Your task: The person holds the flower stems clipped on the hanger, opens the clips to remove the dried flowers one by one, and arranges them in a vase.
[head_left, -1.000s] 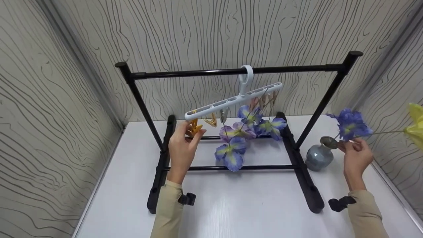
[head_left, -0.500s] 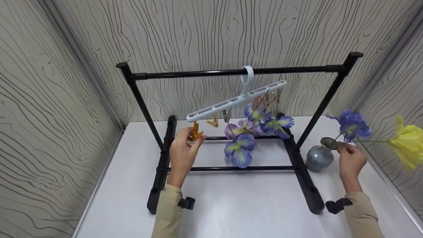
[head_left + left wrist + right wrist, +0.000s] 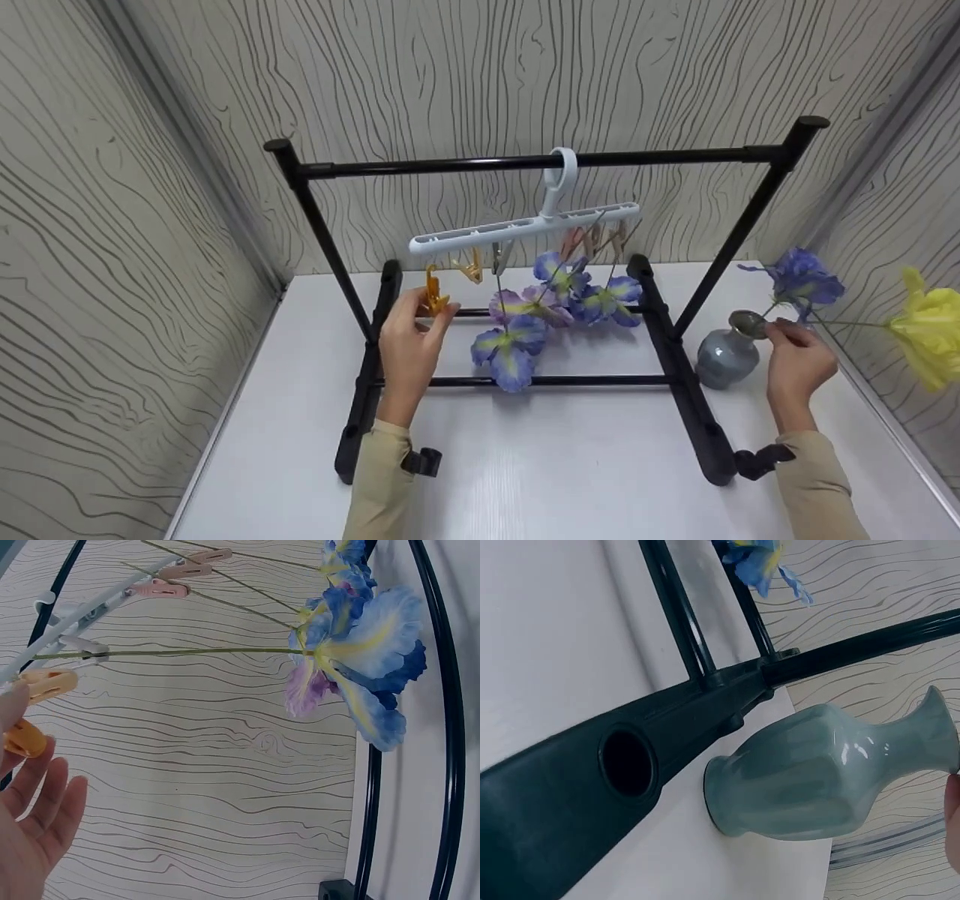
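Observation:
A white clip hanger (image 3: 525,223) hangs from the top bar of a black rack (image 3: 525,160). Several blue-purple flowers (image 3: 525,322) dangle by their stems from its clips. My left hand (image 3: 431,309) pinches the orange clip (image 3: 433,294) at the hanger's left end; in the left wrist view that clip (image 3: 26,739) sits between thumb and fingers. My right hand (image 3: 780,330) pinches the stem of a yellow flower (image 3: 926,330) beside the mouth of a grey-blue vase (image 3: 724,356). One blue flower (image 3: 802,276) stands in the vase.
The rack's black feet (image 3: 694,405) and cross bars (image 3: 540,381) lie on the white table (image 3: 562,465). Patterned walls close in on three sides. The vase (image 3: 817,772) stands just right of the rack's right foot (image 3: 592,787).
The hanger has tipped back to nearly level, and the hanging flowers swung left. My left hand followed the orange clip. The yellow flower came further into view at the right.

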{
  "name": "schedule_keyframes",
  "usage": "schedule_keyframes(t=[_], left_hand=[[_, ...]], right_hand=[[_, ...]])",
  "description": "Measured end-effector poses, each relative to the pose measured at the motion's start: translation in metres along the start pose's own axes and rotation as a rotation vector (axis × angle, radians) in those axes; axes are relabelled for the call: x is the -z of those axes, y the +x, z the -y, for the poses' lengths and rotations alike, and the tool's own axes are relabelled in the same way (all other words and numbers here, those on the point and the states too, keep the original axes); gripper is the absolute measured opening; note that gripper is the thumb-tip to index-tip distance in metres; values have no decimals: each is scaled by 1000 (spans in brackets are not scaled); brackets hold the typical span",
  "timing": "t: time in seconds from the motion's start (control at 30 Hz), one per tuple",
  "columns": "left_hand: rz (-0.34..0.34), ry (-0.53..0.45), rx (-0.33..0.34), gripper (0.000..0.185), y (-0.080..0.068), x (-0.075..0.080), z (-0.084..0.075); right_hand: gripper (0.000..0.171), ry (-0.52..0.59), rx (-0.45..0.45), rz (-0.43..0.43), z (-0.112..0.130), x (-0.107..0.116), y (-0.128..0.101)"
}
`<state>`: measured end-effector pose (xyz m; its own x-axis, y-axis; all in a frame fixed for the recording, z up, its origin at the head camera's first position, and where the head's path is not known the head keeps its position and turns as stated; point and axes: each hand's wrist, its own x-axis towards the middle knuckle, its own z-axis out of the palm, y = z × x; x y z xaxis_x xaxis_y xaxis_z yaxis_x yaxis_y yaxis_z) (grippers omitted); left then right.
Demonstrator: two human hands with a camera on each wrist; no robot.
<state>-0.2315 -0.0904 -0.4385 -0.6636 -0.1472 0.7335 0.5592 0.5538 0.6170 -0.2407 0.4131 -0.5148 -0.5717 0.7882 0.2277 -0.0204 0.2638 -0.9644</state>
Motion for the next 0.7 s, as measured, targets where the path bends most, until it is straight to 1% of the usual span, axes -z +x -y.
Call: schedule_keyframes(t=[0.07,0.17,0.23,0.33,0.43,0.53,0.7], left_hand=[[-7,-3,-6,27,0,1,-1],[-12,-11,-12,27,1,2,-2],[-10,-16,-15,27,1,3,-3],[-2,-16,-14,27,1,3,-4],[15,-12,-14,28,1,2,-6],[34,-9,-17,28,2,2,-7],[36,-11,-25,28,5,2,-9]], right_hand=[[9,19,-17,-10,1,0,0],[7,13,-33,-10,2,0,2],[12,12,-38,2,3,0,3],[20,-18,-35,31,3,0,4],[25,-76,-16,60,3,1,3],[26,-111,-2,72,2,1,1],[19,-77,-22,94,-2,0,-1]])
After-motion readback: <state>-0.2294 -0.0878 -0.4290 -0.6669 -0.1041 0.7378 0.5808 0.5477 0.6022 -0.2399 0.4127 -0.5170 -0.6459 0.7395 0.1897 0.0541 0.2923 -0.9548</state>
